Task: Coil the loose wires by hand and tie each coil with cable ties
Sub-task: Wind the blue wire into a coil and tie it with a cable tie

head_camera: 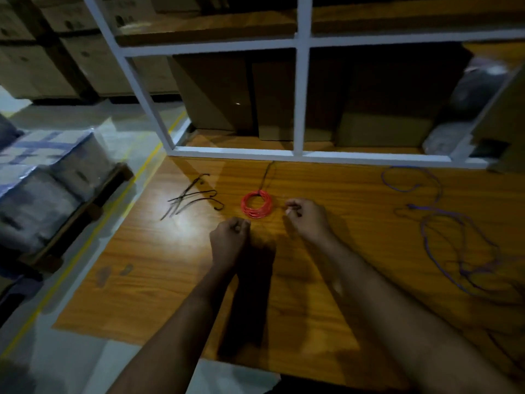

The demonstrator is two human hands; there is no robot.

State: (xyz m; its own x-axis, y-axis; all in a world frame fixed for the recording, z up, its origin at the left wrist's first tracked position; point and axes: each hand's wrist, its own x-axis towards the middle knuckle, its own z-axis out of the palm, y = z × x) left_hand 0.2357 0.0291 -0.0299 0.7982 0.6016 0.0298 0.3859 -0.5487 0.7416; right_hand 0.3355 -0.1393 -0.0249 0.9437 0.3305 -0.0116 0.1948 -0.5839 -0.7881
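Red coil [256, 204] lies tied on the table [159, 280], its black tie tail pointing away from you. Your left hand [229, 242] and right hand [307, 217] hover just beside it, fingers curled; whether they pinch anything, I cannot tell. Purple wire [443, 223] sprawls loose to your right, likely next.

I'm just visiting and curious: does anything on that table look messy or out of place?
Yes. The purple wire sprawls in loose, tangled loops over the right side of the wooden table, not coiled. The red coil is neatly wound, with a dark tie trailing from it. Spare cable ties lie scattered to its left.
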